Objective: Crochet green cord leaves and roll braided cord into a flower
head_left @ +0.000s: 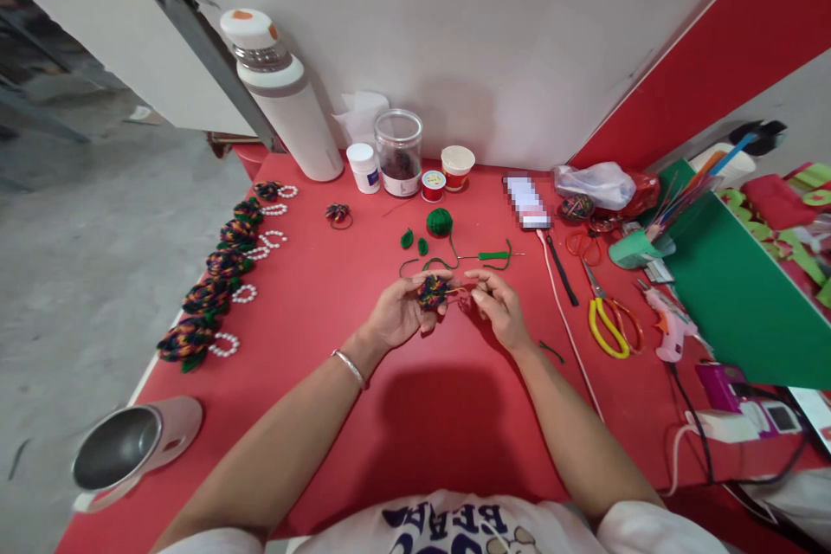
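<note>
My left hand (399, 309) is closed around a small multicoloured crocheted piece (432, 292) of dark, orange and green yarn. From its right side a thin yarn strand (457, 290) runs to my right hand (497, 305), whose thumb and fingers are pinched on it. Just beyond the hands lie a green yarn ball (440, 222), two small green crocheted leaves (407, 238) and a crochet hook (493, 256) with a green handle. A loose green yarn end rests by the hook.
Several multicoloured crocheted pieces with white bead loops (206, 296) line the left edge, above a metal mug (136, 441). A white bottle (286, 95) and a clear jar (398, 151) stand behind. Rightward lie a phone (527, 202), yellow-handled scissors (608, 329) and a glue gun (672, 325).
</note>
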The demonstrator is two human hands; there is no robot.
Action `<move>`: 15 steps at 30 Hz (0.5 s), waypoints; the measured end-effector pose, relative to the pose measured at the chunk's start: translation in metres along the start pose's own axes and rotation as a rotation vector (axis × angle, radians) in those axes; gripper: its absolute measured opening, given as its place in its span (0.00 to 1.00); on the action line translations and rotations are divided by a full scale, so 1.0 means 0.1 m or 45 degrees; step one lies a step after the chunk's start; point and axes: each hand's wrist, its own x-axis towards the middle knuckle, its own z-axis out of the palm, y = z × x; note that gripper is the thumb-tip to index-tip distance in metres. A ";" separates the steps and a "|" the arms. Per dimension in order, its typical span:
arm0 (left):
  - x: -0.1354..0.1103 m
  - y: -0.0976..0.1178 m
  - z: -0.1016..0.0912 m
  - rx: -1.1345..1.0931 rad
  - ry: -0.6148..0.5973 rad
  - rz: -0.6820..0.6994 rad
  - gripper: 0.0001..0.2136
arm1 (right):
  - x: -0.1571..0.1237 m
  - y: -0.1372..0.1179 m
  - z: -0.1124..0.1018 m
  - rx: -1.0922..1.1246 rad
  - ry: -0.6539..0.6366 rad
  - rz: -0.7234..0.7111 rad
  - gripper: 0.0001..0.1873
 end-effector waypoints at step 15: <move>0.01 -0.01 0.04 -0.055 0.181 0.083 0.18 | -0.10 -0.07 0.01 -0.878 -0.027 -0.534 0.12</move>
